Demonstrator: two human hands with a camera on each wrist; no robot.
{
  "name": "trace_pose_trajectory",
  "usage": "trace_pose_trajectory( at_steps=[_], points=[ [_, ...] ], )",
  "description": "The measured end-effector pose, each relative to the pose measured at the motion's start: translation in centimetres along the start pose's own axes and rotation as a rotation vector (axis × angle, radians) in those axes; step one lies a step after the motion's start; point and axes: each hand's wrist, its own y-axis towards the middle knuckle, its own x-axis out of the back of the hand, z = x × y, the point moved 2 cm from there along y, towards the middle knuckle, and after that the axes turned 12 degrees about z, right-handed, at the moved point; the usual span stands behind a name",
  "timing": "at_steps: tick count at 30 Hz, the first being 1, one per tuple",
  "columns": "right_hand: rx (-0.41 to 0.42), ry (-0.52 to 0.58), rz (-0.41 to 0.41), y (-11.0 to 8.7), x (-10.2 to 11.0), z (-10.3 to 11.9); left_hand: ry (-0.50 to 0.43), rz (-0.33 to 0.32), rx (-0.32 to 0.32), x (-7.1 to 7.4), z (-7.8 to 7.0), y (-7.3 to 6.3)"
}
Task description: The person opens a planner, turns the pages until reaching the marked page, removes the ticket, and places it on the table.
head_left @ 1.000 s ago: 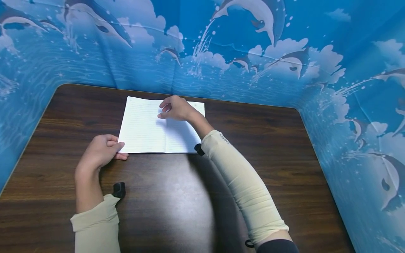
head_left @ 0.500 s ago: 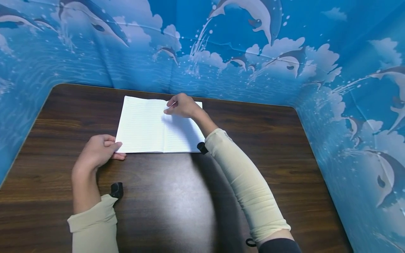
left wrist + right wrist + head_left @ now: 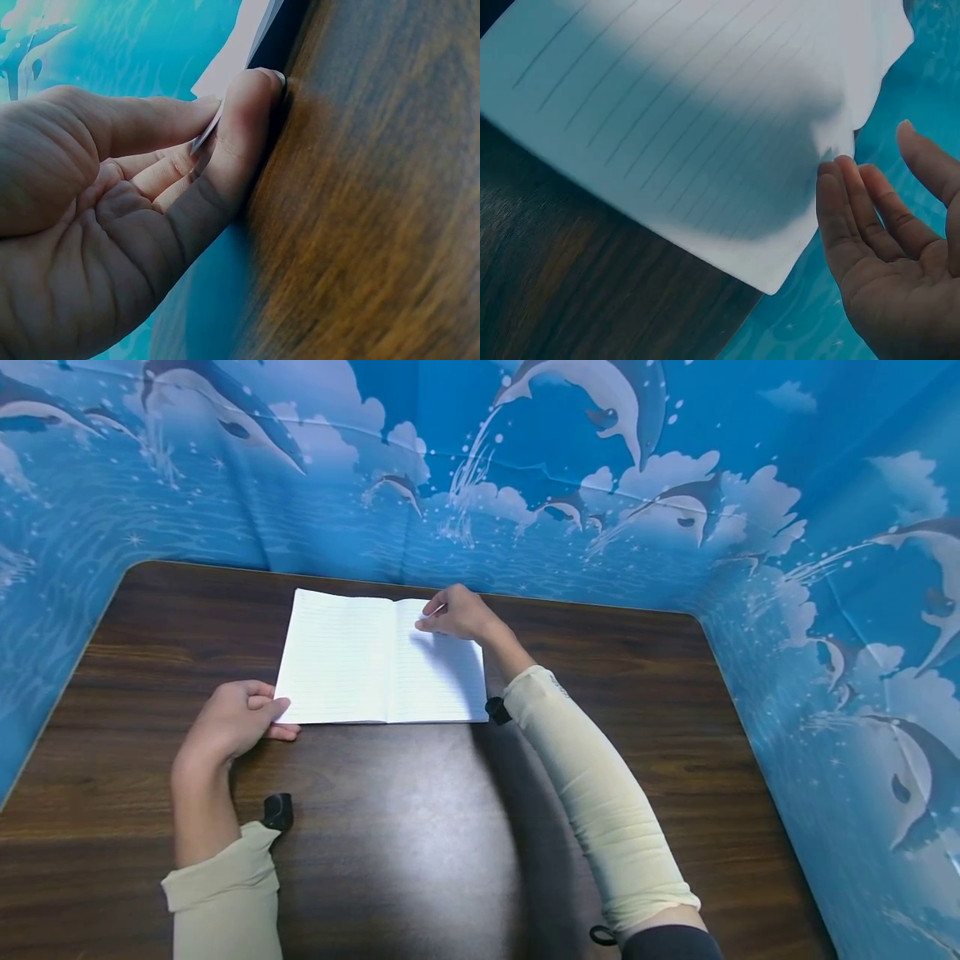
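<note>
I see the lined notebook (image 3: 337, 660) lying spread on the table (image 3: 390, 827), near its far edge. My left hand's (image 3: 236, 718) grip is clamped on the near-left corner; my right hand's (image 3: 459, 612) is apart, above the right page (image 3: 442, 689); contact I cannot tell.
</note>
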Motion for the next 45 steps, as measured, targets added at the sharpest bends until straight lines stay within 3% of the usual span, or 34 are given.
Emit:
trace_pose_trajectory(
  at_steps=[7, 22, 32, 45],
  points=[
    [-0.018, -0.029, -0.055, 0.0, 0.5, -1.1, 0.002, 0.001, 0.003, 0.0, 0.1, 0.0],
    [-0.112, 0.030, -0.150, -0.6, 1.8, -3.8, 0.006, -0.009, -0.018, -0.3, -0.1, 0.1],
    [-0.212, -0.230, -0.120, -0.2, 1.0, -4.6, -0.007, -0.009, -0.015, -0.3, 0.1, 0.2],
    [-0.220, -0.339, -0.183, 0.5, -0.1, -4.9, 0.000, 0.000, -0.007, -0.1, 0.1, 0.2]
  ],
)
